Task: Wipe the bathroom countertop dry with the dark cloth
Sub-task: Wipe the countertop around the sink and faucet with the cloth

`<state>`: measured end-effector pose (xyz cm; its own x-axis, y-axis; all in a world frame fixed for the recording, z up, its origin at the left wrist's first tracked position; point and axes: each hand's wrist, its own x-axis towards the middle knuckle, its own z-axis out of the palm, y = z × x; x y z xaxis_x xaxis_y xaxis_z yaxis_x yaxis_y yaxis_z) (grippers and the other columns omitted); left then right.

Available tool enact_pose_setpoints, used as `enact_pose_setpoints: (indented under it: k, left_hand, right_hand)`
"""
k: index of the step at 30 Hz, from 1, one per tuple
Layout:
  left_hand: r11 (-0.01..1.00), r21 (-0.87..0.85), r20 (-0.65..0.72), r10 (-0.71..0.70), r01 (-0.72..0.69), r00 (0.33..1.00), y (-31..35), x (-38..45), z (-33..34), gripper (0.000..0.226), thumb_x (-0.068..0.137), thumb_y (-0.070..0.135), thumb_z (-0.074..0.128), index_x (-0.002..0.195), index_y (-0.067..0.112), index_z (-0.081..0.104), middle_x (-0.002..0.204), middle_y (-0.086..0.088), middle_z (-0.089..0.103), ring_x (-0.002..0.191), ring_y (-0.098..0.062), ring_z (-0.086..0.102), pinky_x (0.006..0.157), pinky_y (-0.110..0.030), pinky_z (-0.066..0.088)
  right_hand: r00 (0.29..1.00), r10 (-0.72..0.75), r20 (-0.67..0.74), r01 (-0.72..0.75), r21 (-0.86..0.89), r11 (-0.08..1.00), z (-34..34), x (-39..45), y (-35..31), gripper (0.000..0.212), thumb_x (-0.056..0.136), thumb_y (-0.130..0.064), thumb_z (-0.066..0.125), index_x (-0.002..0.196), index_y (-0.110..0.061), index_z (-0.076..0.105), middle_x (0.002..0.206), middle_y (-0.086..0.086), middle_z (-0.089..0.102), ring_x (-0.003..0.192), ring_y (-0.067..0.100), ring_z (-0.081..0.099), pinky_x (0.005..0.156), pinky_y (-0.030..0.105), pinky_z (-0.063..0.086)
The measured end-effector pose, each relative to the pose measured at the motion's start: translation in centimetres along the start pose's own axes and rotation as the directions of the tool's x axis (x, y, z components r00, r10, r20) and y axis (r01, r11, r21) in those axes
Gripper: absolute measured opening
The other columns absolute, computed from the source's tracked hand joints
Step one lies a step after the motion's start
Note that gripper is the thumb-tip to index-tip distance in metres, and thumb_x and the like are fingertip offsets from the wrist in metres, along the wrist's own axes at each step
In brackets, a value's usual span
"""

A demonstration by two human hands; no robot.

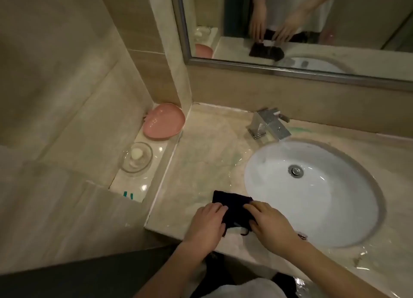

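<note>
The dark cloth (231,202) lies flat on the beige marble countertop (201,154), near its front edge and just left of the sink. My left hand (206,222) presses on the cloth's left side, fingers together. On the cloth's right side rests my right hand (270,222), fingers spread and pressing down. Both hands cover the near half of the cloth. Water films glisten on the countertop left of the basin and along the front right edge.
A white oval sink (312,192) with a chrome drain is set into the counter. A chrome faucet (269,124) stands behind it. On a lower side ledge sit a pink dish (164,124) and a glass soap dish (136,160). A mirror (312,18) hangs above.
</note>
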<state>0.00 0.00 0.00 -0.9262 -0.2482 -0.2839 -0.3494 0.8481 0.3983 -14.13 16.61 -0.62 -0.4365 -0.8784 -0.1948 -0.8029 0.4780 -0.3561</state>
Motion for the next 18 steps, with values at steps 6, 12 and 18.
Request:
enact_pose_setpoints:
  k: [6, 12, 18]
  left_hand:
    - [1.0, 0.022, 0.078, 0.008, -0.009, 0.997, -2.7, 1.9, 3.0, 0.047, 0.097, 0.022, 0.056, 0.143, 0.017, 0.047, 0.138, -0.004, 0.05, 0.122, -0.024, 0.05, 0.097, -0.037, 0.045]
    - [1.0, -0.006, -0.065, 0.015, -0.016, 0.998, -3.8, 2.7, 4.6, 0.027, 0.085, 0.005, 0.064, 0.111, 0.014, 0.067, 0.11, -0.006, 0.06, 0.095, -0.024, 0.06, 0.068, -0.033, 0.048]
    - [0.983, -0.182, -0.148, -0.037, 0.01, 0.988, -3.3, 2.5, 3.7, 0.011, 0.098, 0.015, 0.054, 0.105, 0.018, 0.062, 0.119, 0.003, 0.053, 0.104, -0.014, 0.053, 0.08, -0.028, 0.049]
  right_hand:
    - [0.986, 0.112, 0.124, -0.112, -0.002, 0.994, 2.3, 2.6, -1.6, 0.046, 0.094, -0.026, 0.065, 0.138, -0.014, 0.058, 0.127, 0.005, 0.063, 0.115, 0.029, 0.061, 0.086, 0.039, 0.05]
    - [0.978, 0.155, 0.138, -0.126, -0.197, 0.972, 3.9, 4.1, -1.5, 0.051, 0.024, -0.012, 0.096, 0.061, -0.023, 0.062, 0.06, -0.006, 0.053, 0.052, 0.016, 0.054, 0.043, 0.024, 0.024]
    - [0.985, 0.143, 0.097, -0.141, -0.03, 0.99, 2.2, 3.1, -1.8, 0.043, 0.059, -0.006, 0.086, 0.09, -0.016, 0.057, 0.086, -0.001, 0.056, 0.073, 0.022, 0.056, 0.056, 0.027, 0.031]
